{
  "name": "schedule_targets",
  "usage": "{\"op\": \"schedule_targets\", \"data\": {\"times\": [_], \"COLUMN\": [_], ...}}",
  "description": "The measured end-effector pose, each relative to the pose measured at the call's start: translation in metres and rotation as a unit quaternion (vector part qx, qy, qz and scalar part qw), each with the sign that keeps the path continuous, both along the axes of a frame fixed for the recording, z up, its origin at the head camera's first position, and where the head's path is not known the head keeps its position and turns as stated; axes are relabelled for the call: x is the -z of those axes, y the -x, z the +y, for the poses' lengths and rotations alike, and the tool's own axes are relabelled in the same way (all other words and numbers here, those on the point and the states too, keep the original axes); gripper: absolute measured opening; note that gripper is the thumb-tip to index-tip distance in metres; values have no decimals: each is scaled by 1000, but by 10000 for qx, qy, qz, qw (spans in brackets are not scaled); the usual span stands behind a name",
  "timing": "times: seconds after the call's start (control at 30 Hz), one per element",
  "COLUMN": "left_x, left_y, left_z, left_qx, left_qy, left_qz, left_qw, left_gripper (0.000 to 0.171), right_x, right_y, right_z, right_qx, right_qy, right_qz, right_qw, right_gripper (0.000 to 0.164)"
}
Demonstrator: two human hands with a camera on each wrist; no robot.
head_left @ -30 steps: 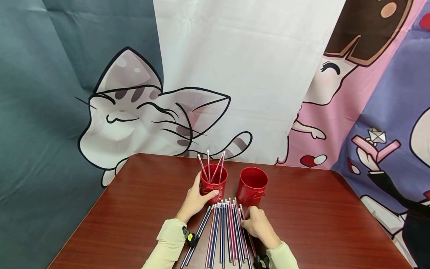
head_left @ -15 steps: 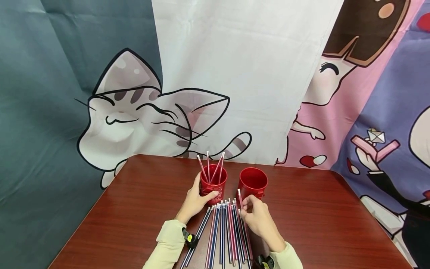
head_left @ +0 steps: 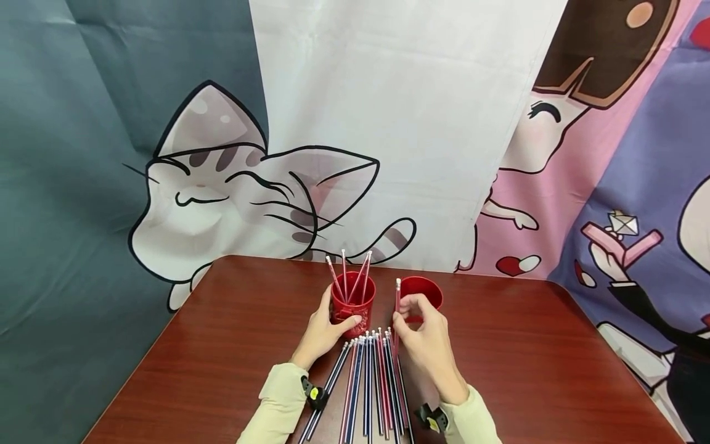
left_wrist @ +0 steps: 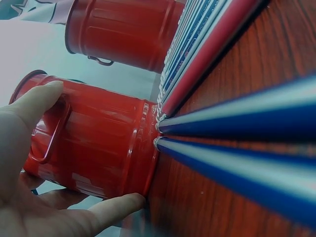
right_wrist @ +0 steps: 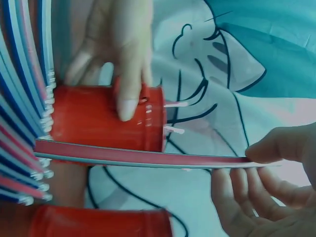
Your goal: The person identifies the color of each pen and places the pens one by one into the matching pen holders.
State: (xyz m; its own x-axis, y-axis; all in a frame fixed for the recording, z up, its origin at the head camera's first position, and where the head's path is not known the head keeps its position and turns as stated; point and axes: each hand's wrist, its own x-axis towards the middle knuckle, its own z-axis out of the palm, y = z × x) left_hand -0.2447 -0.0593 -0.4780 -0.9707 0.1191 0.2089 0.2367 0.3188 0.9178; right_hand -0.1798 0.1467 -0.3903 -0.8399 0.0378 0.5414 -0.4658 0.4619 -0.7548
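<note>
One round red metal bucket (head_left: 355, 309), gripped by the left hand (head_left: 320, 331) on the brown table (head_left: 222, 345), holds several pink pencils (head_left: 344, 274). Blue and pink pencils (head_left: 367, 388) lie side by side in front, and the right hand (head_left: 427, 339) pinches a nearly upright pink pencil (head_left: 397, 299) before a second red metal bucket (head_left: 427, 287).

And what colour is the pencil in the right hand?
The pencil is mostly pinkish red; it shows best in the right wrist view.

1. Nothing readable here tbh.
2. Shiny red cylindrical metal bucket (head_left: 357, 310), 6 o'clock in the head view: pale marks (head_left: 363, 319), too small to make out.
3. Black strapped wrist gadget (head_left: 316, 396), just past 6: yellow-green patch (head_left: 314, 392), also illegible.
</note>
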Motion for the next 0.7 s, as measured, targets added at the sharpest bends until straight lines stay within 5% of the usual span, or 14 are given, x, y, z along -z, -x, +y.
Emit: {"op": "schedule_targets", "data": {"times": [0.4,0.7], "left_x": [1,-1], "left_y": [0,2], "left_z": [1,0], "left_qx": [91,-5], "left_qy": [-187,26], "left_qz": [23,69], "left_qw": [9998,10000], "left_gripper": [88,86], "right_x": [-66,-80], "right_y": [6,27], "right_z": [-30,-42], "right_qx": [-401,-738], "right_qy": [378,647], "right_qz": [736,1383], "right_qw": [9958,9855], "right_gripper": [17,17]}}
